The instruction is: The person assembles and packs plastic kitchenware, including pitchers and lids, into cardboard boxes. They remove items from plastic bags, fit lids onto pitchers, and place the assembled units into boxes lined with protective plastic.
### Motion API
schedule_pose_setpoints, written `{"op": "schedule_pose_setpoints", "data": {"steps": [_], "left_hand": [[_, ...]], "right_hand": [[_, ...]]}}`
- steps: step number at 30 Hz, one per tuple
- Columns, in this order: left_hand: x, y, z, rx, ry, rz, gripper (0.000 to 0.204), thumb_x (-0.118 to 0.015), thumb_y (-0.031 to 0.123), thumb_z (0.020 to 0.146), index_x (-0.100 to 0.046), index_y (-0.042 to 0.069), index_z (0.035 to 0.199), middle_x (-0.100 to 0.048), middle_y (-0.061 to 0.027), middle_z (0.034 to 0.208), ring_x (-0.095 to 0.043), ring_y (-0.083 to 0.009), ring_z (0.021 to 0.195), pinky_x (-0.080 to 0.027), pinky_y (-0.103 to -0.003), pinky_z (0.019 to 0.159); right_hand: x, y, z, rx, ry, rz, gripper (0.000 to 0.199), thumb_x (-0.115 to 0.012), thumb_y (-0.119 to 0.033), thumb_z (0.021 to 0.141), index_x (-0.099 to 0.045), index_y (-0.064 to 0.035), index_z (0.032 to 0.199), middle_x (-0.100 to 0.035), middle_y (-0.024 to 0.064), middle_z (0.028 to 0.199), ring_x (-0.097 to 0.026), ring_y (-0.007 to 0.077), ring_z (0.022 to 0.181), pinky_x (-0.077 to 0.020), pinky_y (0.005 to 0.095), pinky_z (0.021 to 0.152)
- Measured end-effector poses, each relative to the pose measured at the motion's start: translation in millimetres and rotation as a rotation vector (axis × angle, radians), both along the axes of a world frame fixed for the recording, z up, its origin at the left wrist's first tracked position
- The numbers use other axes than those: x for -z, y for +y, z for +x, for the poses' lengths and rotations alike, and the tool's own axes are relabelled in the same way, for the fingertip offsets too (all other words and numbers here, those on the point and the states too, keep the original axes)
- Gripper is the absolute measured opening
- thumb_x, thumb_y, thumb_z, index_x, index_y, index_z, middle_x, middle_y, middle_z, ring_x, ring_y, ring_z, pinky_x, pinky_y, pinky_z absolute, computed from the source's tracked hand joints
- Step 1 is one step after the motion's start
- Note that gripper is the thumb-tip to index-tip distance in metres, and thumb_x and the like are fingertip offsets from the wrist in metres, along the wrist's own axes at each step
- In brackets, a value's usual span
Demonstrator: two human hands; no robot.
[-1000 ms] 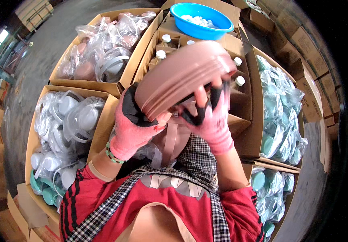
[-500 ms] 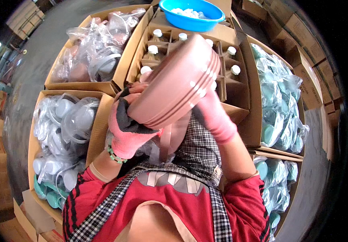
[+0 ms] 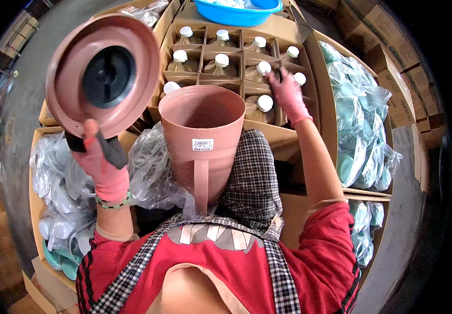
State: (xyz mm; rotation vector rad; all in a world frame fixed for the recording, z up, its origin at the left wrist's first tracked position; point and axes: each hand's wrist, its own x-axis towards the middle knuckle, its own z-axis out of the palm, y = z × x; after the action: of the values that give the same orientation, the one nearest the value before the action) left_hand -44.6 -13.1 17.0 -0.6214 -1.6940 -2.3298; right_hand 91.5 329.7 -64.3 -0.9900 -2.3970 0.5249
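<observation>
My left hand (image 3: 100, 162) is clamped on the lower rim of a round pink-brown piece (image 3: 144, 78), at the upper left of the frame, with my thumb on its inner face and its black centre disc (image 3: 108, 77) turned toward me. My right hand (image 3: 290, 97) is at the upper right, over the divided carton (image 3: 281, 138), fingertips beside a white-capped bottle (image 3: 263, 68); I cannot tell whether they touch the cap or have closed on anything. The pink-brown jug (image 3: 181, 152) stands mouth up in the middle of the frame at my lap, handle (image 3: 201, 183) toward me, with neither hand on it and its base hidden from me. A crumpled clear bag (image 3: 155, 170) lies against its left side.

As I judge it, the jug is the weak point: a shift of my knee or a brush of my forearm could tip it. My hold on the round piece is at one edge only, so a knock could make it swing or slip out of my glove. In the carton, other caps crowd near my fingers, and a careless grab could catch the wrong bottle or snag a divider
</observation>
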Motion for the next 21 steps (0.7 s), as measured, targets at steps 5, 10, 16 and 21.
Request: {"op": "schedule_pose_setpoints", "data": {"steps": [5,10,16,21], "left_hand": [[-7.1,0.1,-4.2,-0.110,0.021,-0.201,0.041,-0.050,0.029,0.082,-0.045,-0.004,0.105,-0.051,-0.0093,0.100,-0.048,-0.0142,0.086,-0.036,-0.025,0.078],[1.2,-14.7,-9.9,-0.205,0.157,-0.505,0.041,-0.046,0.028,0.084,-0.043,-0.006,0.106,-0.050,-0.0118,0.102,-0.048,-0.0160,0.090,-0.036,-0.027,0.081],[6.4,-19.5,-20.2,0.174,-0.326,0.241,0.034,-0.049,0.019,0.083,-0.042,0.001,0.110,-0.049,-0.0134,0.103,-0.049,-0.0189,0.090,-0.038,-0.029,0.080],[39.0,-46.4,-38.6,0.009,-0.291,0.197,0.036,-0.057,0.006,0.075,-0.042,0.002,0.108,-0.048,-0.0137,0.100,-0.049,-0.0203,0.092,-0.040,-0.031,0.080]], "right_hand": [[66.8,-1.5,-11.1,-0.216,-0.699,-0.005,0.065,-0.062,-0.041,0.066,-0.039,-0.0031,0.113,-0.049,0.0217,0.106,-0.050,0.0309,0.096,-0.0426,0.0366,0.080],[77.1,6.4,-19.3,-0.223,-0.733,-0.022,0.060,-0.069,-0.037,0.058,-0.047,-0.0030,0.102,-0.055,0.0174,0.097,-0.054,0.0282,0.091,-0.0434,0.0350,0.079],[35.0,3.8,-7.0,-0.135,-0.713,0.082,0.059,-0.067,-0.042,0.060,-0.049,-0.0023,0.099,-0.055,0.0184,0.097,-0.054,0.0276,0.091,-0.0429,0.0354,0.079],[-104.4,45.7,22.8,-0.150,-0.424,0.302,0.048,-0.065,-0.042,0.062,-0.057,0.0039,0.073,-0.059,0.0177,0.071,-0.058,0.0234,0.061,-0.0456,0.0325,0.057]]}}
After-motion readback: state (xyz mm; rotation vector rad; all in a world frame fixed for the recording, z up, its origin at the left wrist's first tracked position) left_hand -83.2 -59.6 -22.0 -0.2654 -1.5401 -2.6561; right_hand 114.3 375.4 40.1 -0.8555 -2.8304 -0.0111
